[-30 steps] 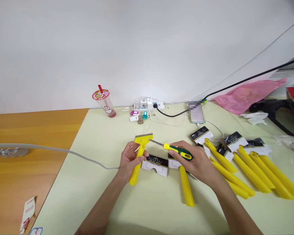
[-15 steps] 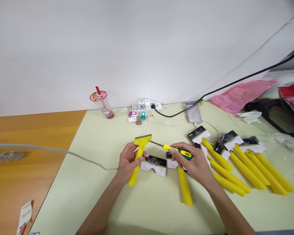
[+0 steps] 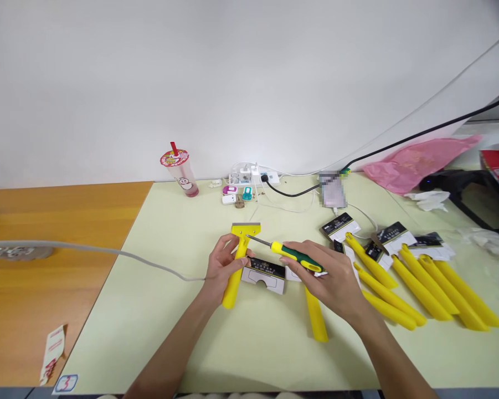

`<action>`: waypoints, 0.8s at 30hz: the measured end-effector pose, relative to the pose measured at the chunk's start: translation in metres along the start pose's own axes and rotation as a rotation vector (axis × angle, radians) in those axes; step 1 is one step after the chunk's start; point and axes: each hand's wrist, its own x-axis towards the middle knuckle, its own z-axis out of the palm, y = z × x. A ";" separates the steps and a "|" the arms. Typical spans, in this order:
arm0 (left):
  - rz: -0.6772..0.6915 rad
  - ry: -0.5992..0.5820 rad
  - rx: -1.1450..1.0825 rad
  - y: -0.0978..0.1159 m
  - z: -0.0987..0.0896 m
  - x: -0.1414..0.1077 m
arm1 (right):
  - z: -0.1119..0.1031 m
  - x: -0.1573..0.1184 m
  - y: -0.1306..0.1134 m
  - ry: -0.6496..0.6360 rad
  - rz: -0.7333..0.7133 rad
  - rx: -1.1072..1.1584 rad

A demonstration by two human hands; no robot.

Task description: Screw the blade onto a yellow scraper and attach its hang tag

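My left hand is wrapped round the handle of a yellow scraper, its wide head with a metal blade edge pointing up and away. In my right hand is a screwdriver with a green and yellow handle. Its shaft points left, and the tip is at the scraper's neck, just below the head; whether it touches cannot be made out. Under and between my hands lies a black and white packaging card. Another yellow handle lies below my right hand, its upper end hidden.
Several yellow handles with black and white cards lie at the right. Toward the wall stand a drink cup and a power strip with cables. A pink bag is at the back right. A grey cable crosses from the left.
The scraper has turned more upright, its head facing me more squarely. The screwdriver tip has shifted from the head's right side down to the neck.
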 end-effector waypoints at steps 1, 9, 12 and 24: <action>0.001 -0.005 0.002 0.000 0.000 0.000 | 0.000 0.000 0.000 -0.001 -0.008 -0.005; 0.016 -0.054 0.030 -0.002 -0.003 -0.002 | 0.001 0.002 -0.002 -0.010 -0.042 -0.022; 0.015 -0.057 0.049 -0.003 -0.005 -0.001 | 0.001 0.002 -0.002 -0.011 -0.048 -0.016; 0.133 -0.086 0.174 -0.007 -0.013 0.001 | 0.001 -0.001 -0.004 -0.002 0.249 0.185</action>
